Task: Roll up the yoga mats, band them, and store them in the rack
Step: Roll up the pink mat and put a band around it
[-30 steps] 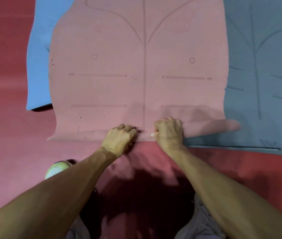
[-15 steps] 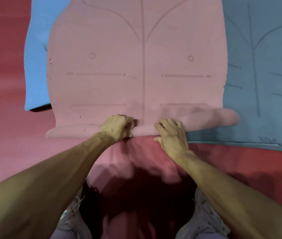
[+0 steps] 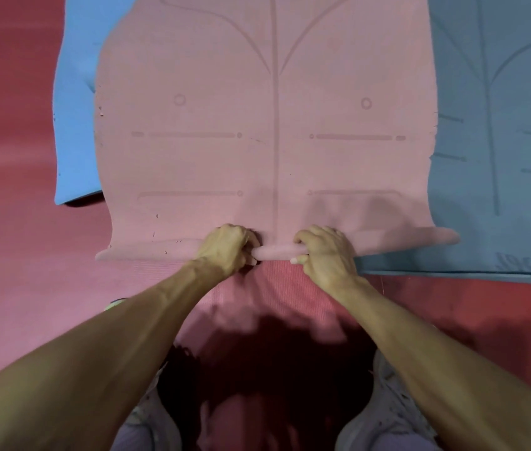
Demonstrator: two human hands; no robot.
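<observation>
Left hand [image 3: 225, 247] and right hand [image 3: 325, 252] grip the pink mat's [image 3: 267, 141] seemingly thin rolled edge [image 3: 273, 251] between them.

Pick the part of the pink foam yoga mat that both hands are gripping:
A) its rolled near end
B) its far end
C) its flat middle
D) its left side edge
A: the left hand and right hand both curl round the thin roll at the near end of the pink foam yoga mat; the rest lies flat.

pink mat [image 3: 225, 164], darker line markings | light-blue mat [image 3: 75, 125] | grey-blue mat [image 3: 501, 190], perhaps teal | red floor [image 3: 7, 190]
</observation>
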